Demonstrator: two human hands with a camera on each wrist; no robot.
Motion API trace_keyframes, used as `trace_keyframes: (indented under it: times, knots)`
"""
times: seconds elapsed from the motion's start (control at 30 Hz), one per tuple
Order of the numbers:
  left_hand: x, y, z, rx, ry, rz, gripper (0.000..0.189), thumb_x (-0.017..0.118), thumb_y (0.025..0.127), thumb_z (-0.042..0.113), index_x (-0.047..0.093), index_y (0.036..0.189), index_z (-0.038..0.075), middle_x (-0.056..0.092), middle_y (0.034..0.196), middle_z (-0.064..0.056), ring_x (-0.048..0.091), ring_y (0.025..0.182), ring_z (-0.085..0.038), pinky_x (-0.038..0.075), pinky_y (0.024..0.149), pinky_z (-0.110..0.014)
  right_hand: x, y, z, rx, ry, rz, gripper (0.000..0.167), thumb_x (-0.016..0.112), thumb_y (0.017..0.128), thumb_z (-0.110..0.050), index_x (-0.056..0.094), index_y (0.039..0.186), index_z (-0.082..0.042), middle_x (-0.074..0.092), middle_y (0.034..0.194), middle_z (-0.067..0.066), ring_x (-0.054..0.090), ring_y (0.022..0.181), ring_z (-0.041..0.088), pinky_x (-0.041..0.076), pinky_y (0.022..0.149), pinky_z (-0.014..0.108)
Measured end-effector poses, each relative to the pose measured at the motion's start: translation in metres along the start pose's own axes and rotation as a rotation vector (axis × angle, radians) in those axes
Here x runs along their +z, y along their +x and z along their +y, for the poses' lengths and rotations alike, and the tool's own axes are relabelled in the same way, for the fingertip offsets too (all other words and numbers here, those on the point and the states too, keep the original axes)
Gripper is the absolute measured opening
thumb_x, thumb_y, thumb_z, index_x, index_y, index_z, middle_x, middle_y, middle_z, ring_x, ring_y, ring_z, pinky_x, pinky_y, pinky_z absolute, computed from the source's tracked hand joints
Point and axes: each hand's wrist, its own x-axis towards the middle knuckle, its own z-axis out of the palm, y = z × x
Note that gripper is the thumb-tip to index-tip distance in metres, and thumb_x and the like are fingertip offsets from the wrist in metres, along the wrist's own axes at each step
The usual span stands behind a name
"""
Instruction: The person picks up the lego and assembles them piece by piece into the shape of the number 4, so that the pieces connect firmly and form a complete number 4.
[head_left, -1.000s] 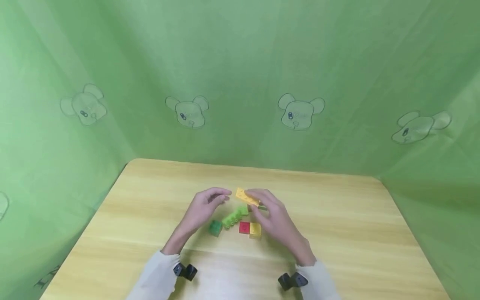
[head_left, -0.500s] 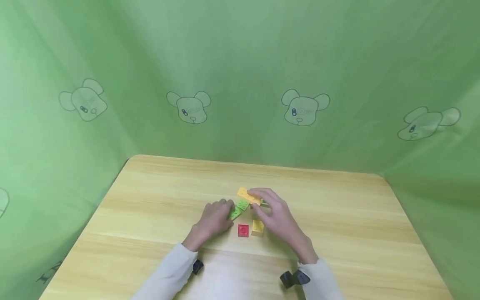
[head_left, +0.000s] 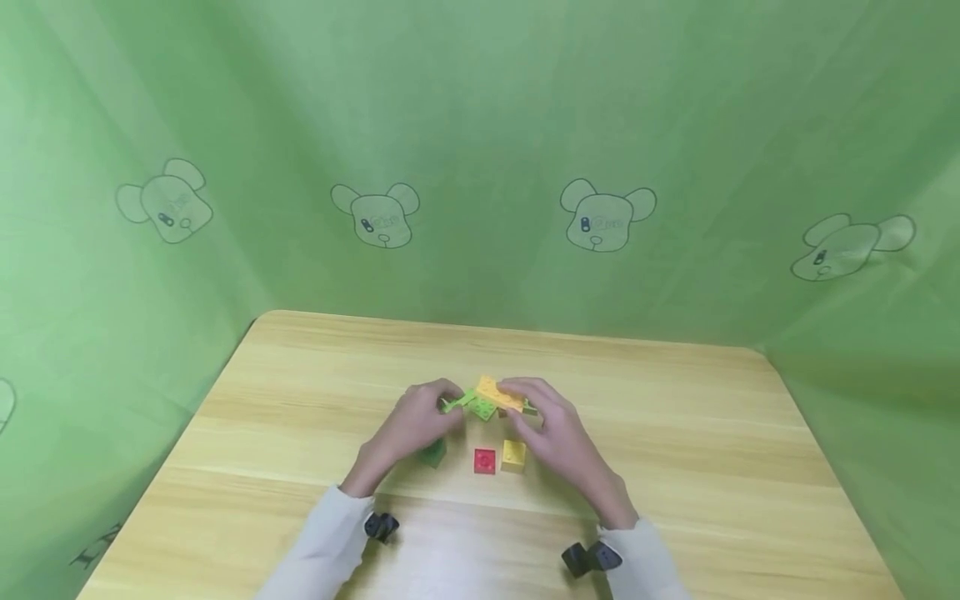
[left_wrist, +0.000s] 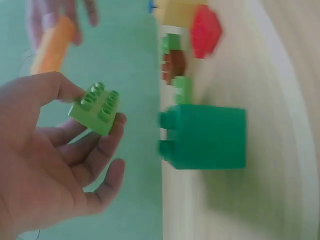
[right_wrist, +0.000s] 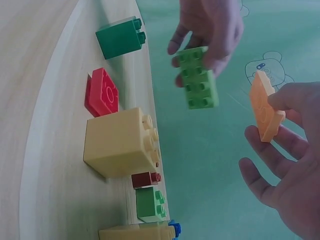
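Between thumb and fingers my left hand (head_left: 420,421) pinches a light green building brick (left_wrist: 95,107), raised above the table. Its rows of studs also face the right wrist view. To the right, my right hand (head_left: 558,437) grips a flat orange brick (right_wrist: 262,107) by its end, tilted, with the thumb on one face. The two bricks are close but apart in the right wrist view. Below the hands on the table are a dark green brick (left_wrist: 210,137), a flat red brick (right_wrist: 103,93) and a pale yellow brick (right_wrist: 120,143).
Beyond the yellow brick in the right wrist view stand a small brown brick (right_wrist: 145,179), another light green brick (right_wrist: 149,204) and a yellow one (right_wrist: 135,233) beside something blue. The wooden table (head_left: 675,467) meets green curtains (head_left: 480,125) at its back and sides.
My left hand has come down to the table, taken hold of the light green brick and lifted it towards the orange one. My right hand has stayed nearly still with the orange brick.
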Motion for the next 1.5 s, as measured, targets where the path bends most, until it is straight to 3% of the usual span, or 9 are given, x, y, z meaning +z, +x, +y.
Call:
trace_keyframes:
  times: [0.1,0.27,0.43,0.7,0.83,0.93,1.13,1.3,1.5]
  knots:
    - [-0.007,-0.002,0.004,0.02,-0.058,-0.011,0.03,0.063,0.098,0.015,0.07,0.123,-0.001,0.074,0.106,-0.01,0.063,0.08,-0.014,0.057,0.066,-0.027,-0.001,0.0,0.0,-0.007,0.001,0.002,0.038,0.072,0.094,0.001,0.067,0.131,-0.002,0.065,0.135,0.013,0.062,0.126,0.031,0.048,0.11,0.042]
    - [-0.013,-0.002,0.004,0.028,-0.096,-0.017,0.028,0.054,0.107,0.016,0.07,0.126,0.002,0.074,0.104,-0.009,0.06,0.073,-0.016,0.054,0.063,-0.027,-0.001,0.0,0.001,-0.015,0.004,0.006,0.039,0.073,0.093,0.001,0.067,0.131,-0.003,0.066,0.134,0.012,0.062,0.126,0.03,0.049,0.11,0.039]
    - [-0.015,-0.002,0.003,0.017,-0.172,-0.027,0.029,0.051,0.109,0.017,0.071,0.127,0.006,0.071,0.096,-0.001,0.06,0.076,-0.015,0.059,0.073,-0.04,-0.001,0.0,0.002,-0.043,0.019,0.008,0.043,0.074,0.09,0.005,0.067,0.131,-0.004,0.066,0.135,0.012,0.062,0.125,0.031,0.05,0.108,0.037]
    - [-0.015,-0.003,0.0,0.016,-0.381,-0.054,0.031,0.049,0.111,0.024,0.067,0.129,0.006,0.069,0.097,-0.005,0.063,0.086,-0.022,0.057,0.084,-0.041,-0.002,0.001,0.0,-0.073,0.037,-0.013,0.046,0.074,0.089,0.008,0.068,0.132,-0.008,0.065,0.137,0.009,0.062,0.126,0.027,0.052,0.105,0.035]
    - [-0.015,-0.004,0.005,-0.016,-0.493,-0.052,0.032,0.05,0.111,0.025,0.066,0.129,0.004,0.072,0.102,-0.008,0.067,0.091,-0.03,0.056,0.092,-0.053,-0.003,0.002,-0.002,-0.106,0.06,-0.027,0.047,0.072,0.089,0.009,0.069,0.133,-0.009,0.064,0.137,0.009,0.062,0.125,0.029,0.055,0.102,0.036]
    - [-0.015,-0.006,0.011,-0.042,-0.585,-0.039,0.033,0.052,0.11,0.024,0.066,0.128,0.001,0.072,0.107,-0.011,0.068,0.091,-0.034,0.056,0.095,-0.055,-0.004,0.004,-0.005,-0.133,0.063,-0.04,0.045,0.069,0.089,0.01,0.07,0.131,-0.009,0.063,0.138,0.01,0.061,0.126,0.032,0.055,0.103,0.041]
    - [-0.013,-0.009,0.017,-0.085,-0.721,-0.012,0.032,0.053,0.109,0.02,0.066,0.123,-0.006,0.069,0.114,-0.014,0.069,0.088,-0.025,0.06,0.09,-0.047,-0.007,0.005,-0.011,-0.157,0.036,-0.071,0.038,0.072,0.092,-0.003,0.069,0.129,-0.01,0.061,0.143,0.008,0.056,0.132,0.031,0.048,0.111,0.051]
    - [-0.011,-0.011,0.022,-0.103,-0.785,-0.02,0.033,0.052,0.109,0.019,0.066,0.122,-0.007,0.069,0.116,-0.015,0.069,0.085,-0.018,0.062,0.081,-0.032,-0.007,0.006,-0.017,-0.189,-0.005,-0.048,0.042,0.084,0.086,-0.012,0.069,0.125,-0.008,0.064,0.139,0.008,0.059,0.127,0.029,0.049,0.11,0.047]
    - [-0.01,-0.015,0.028,-0.111,-0.851,-0.05,0.036,0.05,0.11,0.021,0.065,0.124,-0.009,0.07,0.115,-0.016,0.067,0.082,-0.016,0.061,0.081,-0.028,-0.007,0.009,-0.024,-0.249,-0.07,0.007,0.04,0.086,0.082,-0.009,0.069,0.118,-0.006,0.069,0.13,0.009,0.064,0.118,0.028,0.055,0.102,0.044]
